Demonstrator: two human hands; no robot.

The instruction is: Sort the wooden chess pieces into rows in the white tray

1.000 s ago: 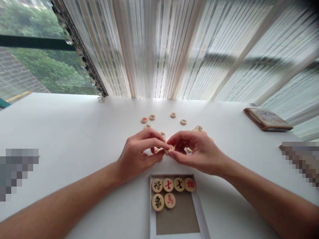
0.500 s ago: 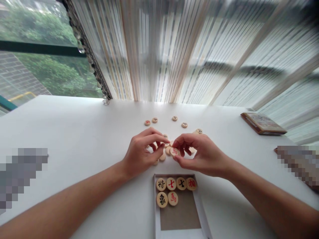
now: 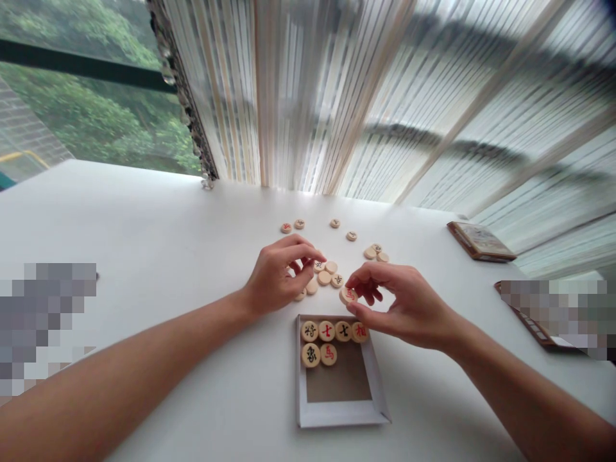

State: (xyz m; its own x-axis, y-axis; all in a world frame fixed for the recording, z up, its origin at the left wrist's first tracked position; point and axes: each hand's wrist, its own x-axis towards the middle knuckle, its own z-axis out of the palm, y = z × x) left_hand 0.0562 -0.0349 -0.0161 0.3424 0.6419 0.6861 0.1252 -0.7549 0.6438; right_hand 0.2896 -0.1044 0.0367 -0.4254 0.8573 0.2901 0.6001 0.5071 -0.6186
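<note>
One round piece [image 3: 348, 295] with a red character is held tilted by its edge in the fingers of the right hand [image 3: 409, 300], just past the far edge of the tray [image 3: 339, 412]. At the left hand [image 3: 278, 274], a narrow gap is kept between thumb and forefinger; whether the dark-marked piece [image 3: 318, 266] beside these fingertips is touched cannot be told. With it, six loose pieces [image 3: 324, 278] are seen between and beneath the two hands' fingers, three of them blank side up. Beyond the right fingers, a cluster of three [image 3: 369, 254] is set close together; farther past both hands, four more [image 3: 351, 236] are spread on the table [image 3: 192, 385], one marked in red. On the near side of the fingers, six pieces [image 3: 328, 354] are held in the tray, four in the far row and two in the next, three red and three black. Well to the right of the right fingers, two flat brown-edged objects [image 3: 484, 242] are seen.
</note>
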